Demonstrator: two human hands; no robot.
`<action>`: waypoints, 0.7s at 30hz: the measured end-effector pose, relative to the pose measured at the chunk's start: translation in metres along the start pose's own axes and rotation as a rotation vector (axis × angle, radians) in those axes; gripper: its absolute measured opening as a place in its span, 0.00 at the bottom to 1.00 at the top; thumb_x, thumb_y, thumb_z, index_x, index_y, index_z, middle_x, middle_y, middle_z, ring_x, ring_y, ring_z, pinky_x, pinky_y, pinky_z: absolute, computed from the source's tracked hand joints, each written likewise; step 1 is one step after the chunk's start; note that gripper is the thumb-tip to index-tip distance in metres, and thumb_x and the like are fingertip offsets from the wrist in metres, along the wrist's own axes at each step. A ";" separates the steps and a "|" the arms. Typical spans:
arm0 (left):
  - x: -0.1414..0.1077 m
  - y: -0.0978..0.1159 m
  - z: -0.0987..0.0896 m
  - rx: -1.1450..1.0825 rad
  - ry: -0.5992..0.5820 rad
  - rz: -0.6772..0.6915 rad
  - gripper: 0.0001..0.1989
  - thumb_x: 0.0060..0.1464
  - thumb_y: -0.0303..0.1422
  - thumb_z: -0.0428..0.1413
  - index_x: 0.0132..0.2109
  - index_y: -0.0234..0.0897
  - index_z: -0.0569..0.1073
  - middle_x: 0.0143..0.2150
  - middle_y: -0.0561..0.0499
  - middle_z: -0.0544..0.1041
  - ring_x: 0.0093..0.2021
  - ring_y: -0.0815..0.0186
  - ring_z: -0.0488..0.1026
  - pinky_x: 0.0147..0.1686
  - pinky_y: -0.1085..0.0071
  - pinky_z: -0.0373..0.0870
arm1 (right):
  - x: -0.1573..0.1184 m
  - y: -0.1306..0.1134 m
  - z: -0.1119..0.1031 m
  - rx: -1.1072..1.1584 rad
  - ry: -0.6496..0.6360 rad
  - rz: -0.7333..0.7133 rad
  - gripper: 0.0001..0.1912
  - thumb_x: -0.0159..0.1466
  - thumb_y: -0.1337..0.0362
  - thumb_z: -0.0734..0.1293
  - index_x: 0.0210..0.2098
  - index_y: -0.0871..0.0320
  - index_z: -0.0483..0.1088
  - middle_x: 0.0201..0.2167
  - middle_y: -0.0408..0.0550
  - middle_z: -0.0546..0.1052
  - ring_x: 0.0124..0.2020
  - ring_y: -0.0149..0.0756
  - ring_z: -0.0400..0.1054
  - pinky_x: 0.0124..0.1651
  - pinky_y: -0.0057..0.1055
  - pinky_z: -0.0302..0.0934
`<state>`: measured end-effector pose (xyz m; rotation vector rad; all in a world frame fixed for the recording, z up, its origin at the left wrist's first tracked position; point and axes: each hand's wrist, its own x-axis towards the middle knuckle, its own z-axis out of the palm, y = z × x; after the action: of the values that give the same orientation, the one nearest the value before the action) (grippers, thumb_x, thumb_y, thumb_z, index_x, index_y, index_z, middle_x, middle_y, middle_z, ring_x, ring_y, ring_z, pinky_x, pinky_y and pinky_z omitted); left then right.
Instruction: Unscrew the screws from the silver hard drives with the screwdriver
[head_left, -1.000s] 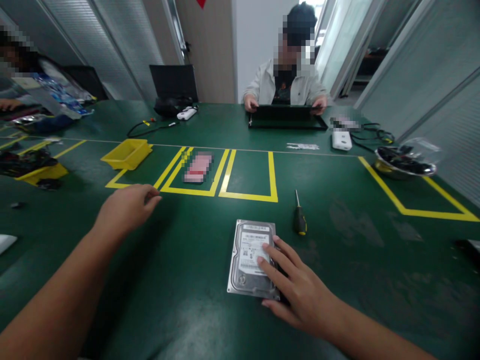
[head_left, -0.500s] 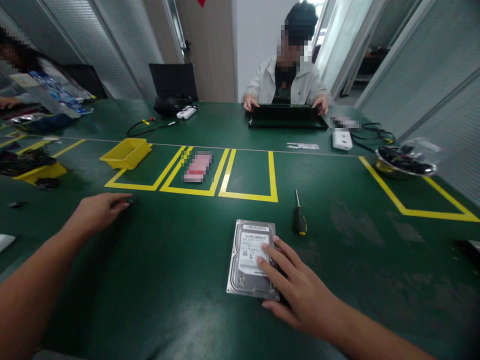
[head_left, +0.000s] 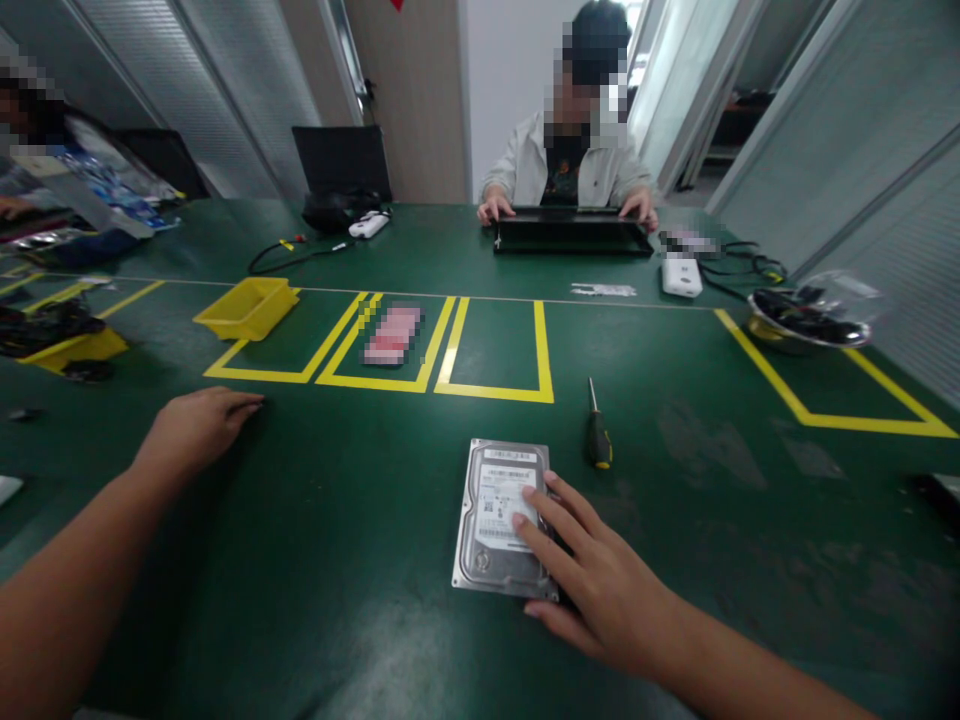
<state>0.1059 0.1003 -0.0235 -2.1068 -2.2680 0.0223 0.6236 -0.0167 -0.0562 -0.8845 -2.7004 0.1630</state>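
Note:
A silver hard drive [head_left: 499, 570] with a white label lies flat on the green table in front of me. My right hand [head_left: 589, 560] grips it from the right, two fingertips on its label and the thumb at its lower right corner. Farther left, my left hand [head_left: 206, 425] is low over the table with thumb and fingers pinched together; anything between the fingertips is too small to make out. A screwdriver [head_left: 600, 440] with a black and yellow handle lies beyond the drive, to its right, its shaft pointing away.
Yellow tape frames mark the table [head_left: 360, 500]. A yellow bin [head_left: 251, 310] and a pink, blurred rectangular item [head_left: 394, 335] lie beyond my left hand. Far right stands a metal bowl [head_left: 810, 330] of dark parts. Opposite, a person holds a black panel [head_left: 574, 238].
The left fingertips have closed together, and a small dark bit at their tips no longer shows clearly. My right hand stays on the hard drive. The view has shifted slightly.

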 end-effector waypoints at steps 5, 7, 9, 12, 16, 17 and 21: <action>-0.001 0.001 0.002 0.093 -0.071 -0.023 0.22 0.62 0.41 0.45 0.54 0.34 0.74 0.54 0.43 0.75 0.52 0.54 0.70 0.48 0.65 0.65 | 0.000 0.000 -0.001 0.000 -0.009 0.004 0.36 0.63 0.56 0.67 0.65 0.65 0.57 0.67 0.65 0.56 0.71 0.60 0.38 0.64 0.59 0.56; 0.000 0.001 0.001 0.079 -0.082 -0.043 0.22 0.62 0.41 0.45 0.53 0.35 0.74 0.53 0.43 0.75 0.51 0.54 0.71 0.47 0.65 0.65 | 0.000 -0.001 -0.001 -0.004 -0.001 -0.004 0.35 0.63 0.56 0.67 0.65 0.66 0.58 0.67 0.65 0.57 0.71 0.60 0.38 0.64 0.59 0.56; 0.000 0.002 0.000 0.062 -0.086 -0.051 0.21 0.61 0.41 0.45 0.52 0.34 0.73 0.51 0.44 0.75 0.49 0.55 0.71 0.45 0.67 0.65 | 0.001 -0.001 -0.002 -0.004 0.006 -0.006 0.35 0.63 0.56 0.67 0.65 0.66 0.58 0.66 0.66 0.58 0.70 0.60 0.39 0.64 0.59 0.56; 0.003 0.003 -0.002 0.034 -0.105 -0.060 0.18 0.62 0.40 0.46 0.49 0.35 0.73 0.48 0.45 0.75 0.47 0.56 0.70 0.43 0.68 0.65 | 0.001 -0.002 -0.002 0.000 0.008 0.006 0.36 0.62 0.56 0.68 0.65 0.66 0.59 0.66 0.65 0.58 0.70 0.61 0.41 0.63 0.59 0.57; 0.006 0.003 -0.002 0.014 -0.119 -0.059 0.16 0.61 0.39 0.47 0.46 0.35 0.72 0.46 0.45 0.74 0.45 0.57 0.70 0.41 0.69 0.64 | 0.001 -0.001 -0.002 0.001 0.009 0.011 0.36 0.62 0.57 0.68 0.65 0.65 0.59 0.66 0.65 0.58 0.70 0.62 0.41 0.63 0.59 0.57; 0.006 0.003 -0.002 0.013 -0.117 -0.050 0.16 0.61 0.40 0.47 0.47 0.35 0.72 0.46 0.45 0.74 0.45 0.56 0.70 0.41 0.69 0.64 | 0.001 -0.001 -0.002 -0.001 0.008 0.010 0.36 0.62 0.57 0.68 0.65 0.65 0.59 0.66 0.65 0.58 0.70 0.61 0.40 0.63 0.59 0.57; 0.006 0.002 -0.002 -0.001 -0.124 -0.064 0.15 0.62 0.39 0.46 0.46 0.35 0.71 0.45 0.45 0.73 0.45 0.57 0.70 0.41 0.68 0.64 | 0.001 -0.001 0.000 -0.001 0.008 0.008 0.36 0.62 0.57 0.68 0.65 0.65 0.58 0.67 0.65 0.57 0.70 0.61 0.39 0.63 0.59 0.57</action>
<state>0.1080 0.1062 -0.0212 -2.0873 -2.4026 0.1533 0.6226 -0.0169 -0.0555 -0.8940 -2.6900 0.1585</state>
